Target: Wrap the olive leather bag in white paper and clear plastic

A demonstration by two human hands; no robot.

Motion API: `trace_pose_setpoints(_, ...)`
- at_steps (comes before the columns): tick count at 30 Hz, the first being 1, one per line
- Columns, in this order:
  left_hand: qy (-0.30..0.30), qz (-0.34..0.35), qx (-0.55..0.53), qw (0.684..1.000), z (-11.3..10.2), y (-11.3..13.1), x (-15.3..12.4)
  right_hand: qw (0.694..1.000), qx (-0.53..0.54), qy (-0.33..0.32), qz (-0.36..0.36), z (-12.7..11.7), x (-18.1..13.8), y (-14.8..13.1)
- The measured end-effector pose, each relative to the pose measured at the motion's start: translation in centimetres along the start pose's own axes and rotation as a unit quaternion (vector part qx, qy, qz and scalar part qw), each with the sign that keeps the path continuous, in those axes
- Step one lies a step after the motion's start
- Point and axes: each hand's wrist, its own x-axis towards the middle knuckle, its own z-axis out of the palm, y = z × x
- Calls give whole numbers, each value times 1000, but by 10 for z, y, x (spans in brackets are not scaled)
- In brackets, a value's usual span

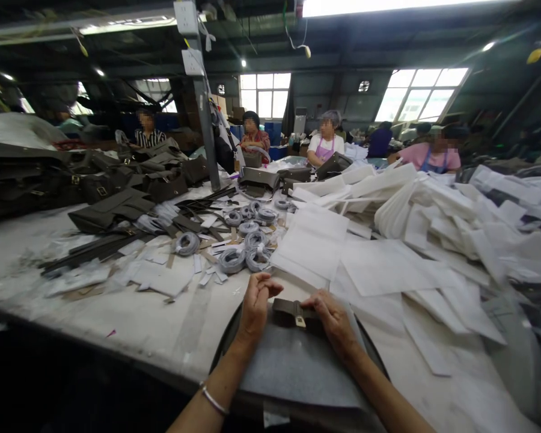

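Note:
My left hand [258, 304] and my right hand [331, 319] rest on a grey fabric-wrapped bag [297, 367] lying at the near edge of the table. Between them shows a dark olive strap piece [291, 308] with a small brass clasp [300, 322]. The left hand's fingers curl around the strap's left end. Fingers of the right hand are bent over its right end. A silver bangle [214, 401] circles my left wrist.
White fabric sheets [388, 264] lie piled across the right of the table [130, 319]. Coiled grey cords [246, 252] and paper scraps sit just beyond my hands. Dark olive bags [117, 192] are stacked at the left. A pole [205, 108] stands mid-table; several people sit at the far side.

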Motion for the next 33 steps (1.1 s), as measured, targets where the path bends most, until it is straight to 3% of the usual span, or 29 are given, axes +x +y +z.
trace_pose_setpoints(7,-162,64,0,985,-4,24,-12,998,-8,-55,-1,7,0,-3)
trace_pose_setpoints(14,-216,143,57,964,1,23,-19,992,-97,-73,-20,13,0,-4)
trace_pose_setpoints(18,-286,180,76,938,-5,32,-21,992,-92,-81,-19,14,0,-4)
trace_pose_setpoints(23,-372,211,151,891,-29,56,-33,995,-69,-75,-16,13,0,-3)
trace_pose_setpoints(27,-363,268,252,856,-41,59,-56,995,-64,-76,-11,12,0,-4)
trace_pose_setpoints(33,-264,384,379,799,-36,33,-83,994,-79,-81,-7,13,0,-5)
